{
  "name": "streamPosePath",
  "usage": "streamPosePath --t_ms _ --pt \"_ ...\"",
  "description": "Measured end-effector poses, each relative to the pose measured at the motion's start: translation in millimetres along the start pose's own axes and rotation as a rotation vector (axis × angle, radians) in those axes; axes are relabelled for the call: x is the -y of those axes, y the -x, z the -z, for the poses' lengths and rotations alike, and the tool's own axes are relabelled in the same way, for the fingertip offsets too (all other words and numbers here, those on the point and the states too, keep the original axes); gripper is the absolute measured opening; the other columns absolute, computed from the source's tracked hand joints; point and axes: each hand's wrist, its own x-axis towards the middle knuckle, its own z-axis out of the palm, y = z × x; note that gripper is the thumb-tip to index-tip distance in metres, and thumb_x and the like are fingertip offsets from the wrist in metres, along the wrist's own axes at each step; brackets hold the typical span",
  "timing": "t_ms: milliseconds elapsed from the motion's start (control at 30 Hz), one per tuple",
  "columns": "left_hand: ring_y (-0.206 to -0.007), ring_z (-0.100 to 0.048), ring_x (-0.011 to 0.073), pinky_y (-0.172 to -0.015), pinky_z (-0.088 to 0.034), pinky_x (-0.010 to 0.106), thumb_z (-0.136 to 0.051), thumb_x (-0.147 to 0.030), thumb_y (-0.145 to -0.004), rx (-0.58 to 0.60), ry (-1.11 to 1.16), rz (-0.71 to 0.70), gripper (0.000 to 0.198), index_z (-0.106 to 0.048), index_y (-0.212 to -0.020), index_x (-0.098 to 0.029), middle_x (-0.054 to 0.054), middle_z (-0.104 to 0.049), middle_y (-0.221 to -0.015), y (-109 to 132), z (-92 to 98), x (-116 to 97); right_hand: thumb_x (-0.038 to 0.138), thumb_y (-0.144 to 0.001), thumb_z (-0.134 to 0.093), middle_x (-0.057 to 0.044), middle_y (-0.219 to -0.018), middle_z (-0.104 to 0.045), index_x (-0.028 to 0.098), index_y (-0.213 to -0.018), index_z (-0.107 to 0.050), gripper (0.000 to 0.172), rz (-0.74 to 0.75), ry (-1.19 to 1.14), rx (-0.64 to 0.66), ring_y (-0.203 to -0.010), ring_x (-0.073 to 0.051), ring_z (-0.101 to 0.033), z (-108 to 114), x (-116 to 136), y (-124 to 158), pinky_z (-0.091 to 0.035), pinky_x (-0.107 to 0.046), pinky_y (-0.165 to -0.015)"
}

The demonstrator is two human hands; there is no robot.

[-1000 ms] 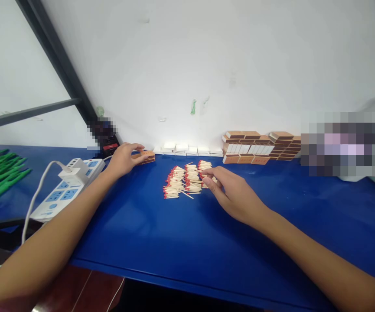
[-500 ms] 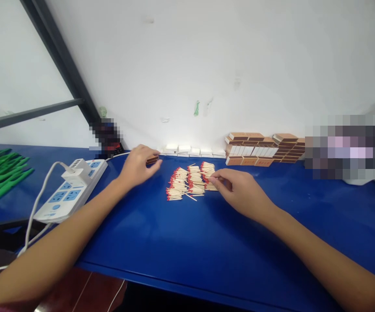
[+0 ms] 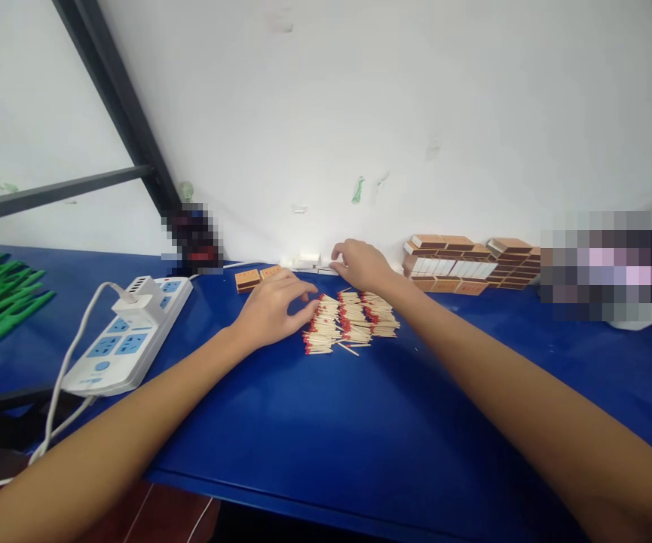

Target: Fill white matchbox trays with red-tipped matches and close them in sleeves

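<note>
Red-tipped matches (image 3: 353, 320) lie in three fanned piles on the blue table (image 3: 314, 422). My left hand (image 3: 274, 305) is open at the left edge of the piles, its thumb and fingers apart and nothing seen between them. Just behind it are two orange-brown matchboxes (image 3: 247, 281), one partly covered by the hand. My right hand (image 3: 362, 264) reaches over the back of the piles to a row of white matchbox trays (image 3: 307, 262) along the wall. Its fingers are curled together at the trays; what they hold, if anything, is hidden.
Stacked matchboxes (image 3: 447, 285) stand against the wall (image 3: 303, 113) at right, with white ends showing in one layer. A white power strip (image 3: 125, 347) with a plugged-in charger and cable is at left. Green strips (image 3: 1, 302) lie at far left, near a dark metal frame (image 3: 116, 105).
My left hand has let go of a matchbox and moved right to the matches. My right hand has left the right-hand pile and moved back to the white trays. The view has shifted slightly.
</note>
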Motion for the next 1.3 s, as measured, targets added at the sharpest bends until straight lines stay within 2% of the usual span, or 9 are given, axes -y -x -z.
streamPosePath --t_ms 100,200,300,400,567,700,833,900,1300 --pt "-0.086 -0.062 0.021 -0.08 -0.052 0.036 -0.063 -0.026 -0.098 -0.008 -0.005 -0.023 0.017 -0.072 -0.108 -0.017 0.004 -0.074 -0.087 -1 -0.1 -2 0.026 -0.097 -0.062 -0.012 -0.1 -0.07 0.017 -0.096 -0.073 0.015 0.013 0.034 0.02 -0.09 -0.024 -0.06 2 2 -7 -0.039 -0.035 -0.076" --pt "-0.086 -0.062 0.0209 -0.081 -0.052 0.036 -0.062 -0.026 -0.098 -0.018 -0.009 -0.033 0.017 -0.072 -0.108 -0.017 0.004 -0.073 -0.086 -1 -0.4 -3 0.025 -0.097 -0.061 -0.01 -0.095 -0.069 0.017 -0.097 -0.073 0.014 0.038 0.049 0.028 -0.086 -0.022 -0.059 22 6 10 -0.038 -0.034 -0.074" --pt "-0.088 -0.061 0.0215 -0.085 -0.052 0.038 -0.062 -0.032 -0.099 -0.031 -0.017 -0.025 0.02 -0.071 -0.109 -0.018 0.005 -0.072 -0.089 -1 1.7 -11 0.027 -0.096 -0.062 -0.007 -0.087 -0.067 0.019 -0.093 -0.072 0.013 0.069 0.016 0.064 -0.076 -0.019 -0.056 51 12 52 -0.035 -0.033 -0.067" --pt "-0.091 -0.06 0.023 -0.088 -0.052 0.04 -0.066 -0.047 -0.096 -0.007 0.006 -0.025 0.035 -0.07 -0.113 -0.018 0.007 -0.07 -0.094 -1 4.3 -31 0.033 -0.097 -0.061 -0.002 -0.073 -0.062 0.022 -0.086 -0.07 0.018 0.114 -0.165 0.195 -0.064 -0.016 -0.051 74 21 106 -0.033 -0.031 -0.06" --pt "-0.086 -0.057 0.0236 -0.081 -0.051 0.041 -0.072 -0.061 -0.087 0.125 0.09 -0.108 0.048 -0.072 -0.109 -0.018 0.007 -0.066 -0.089 0 -0.5 -68 0.036 -0.099 -0.062 0.002 -0.066 -0.058 0.024 -0.083 -0.071 0.021 0.119 -0.379 0.382 -0.059 -0.013 -0.049 81 35 167 -0.033 -0.029 -0.056" --pt "-0.084 -0.058 0.0213 -0.081 -0.05 0.04 -0.075 -0.062 -0.084 0.211 0.144 -0.111 0.051 -0.074 -0.107 -0.017 0.006 -0.066 -0.091 5 -7.3 -71 0.039 -0.097 -0.067 0.003 -0.066 -0.058 0.026 -0.087 -0.074 0.017 0.07 -0.468 0.424 -0.059 -0.013 -0.05 73 28 170 -0.035 -0.027 -0.055" --pt "-0.084 -0.057 0.0207 -0.081 -0.05 0.039 -0.081 -0.06 -0.079 0.247 0.169 -0.089 0.048 -0.076 -0.102 -0.018 0.005 -0.065 -0.09 8 -8.3 -65 0.042 -0.098 -0.064 0.0 -0.076 -0.062 0.024 -0.095 -0.072 0.02 0.014 -0.356 0.156 -0.066 -0.015 -0.054 62 -4 161 -0.04 -0.029 -0.061" --pt "-0.087 -0.058 0.0216 -0.083 -0.05 0.039 -0.082 -0.06 -0.079 0.258 0.181 -0.095 0.048 -0.076 -0.104 -0.019 0.005 -0.065 -0.09 9 -8.3 -66 0.043 -0.096 -0.067 -0.002 -0.083 -0.062 0.024 -0.098 -0.072 0.02 0.02 -0.28 0.096 -0.069 -0.016 -0.055 56 -19 158 -0.041 -0.03 -0.064" --pt "-0.093 -0.059 0.0232 -0.087 -0.051 0.04 -0.079 -0.054 -0.084 0.283 0.202 -0.127 0.044 -0.075 -0.11 -0.018 0.006 -0.066 -0.095 12 -13.4 -70 0.046 -0.099 -0.064 -0.003 -0.088 -0.062 0.024 -0.092 -0.068 0.023 0.048 -0.257 0.141 -0.074 -0.017 -0.057 44 -30 154 -0.044 -0.03 -0.066"
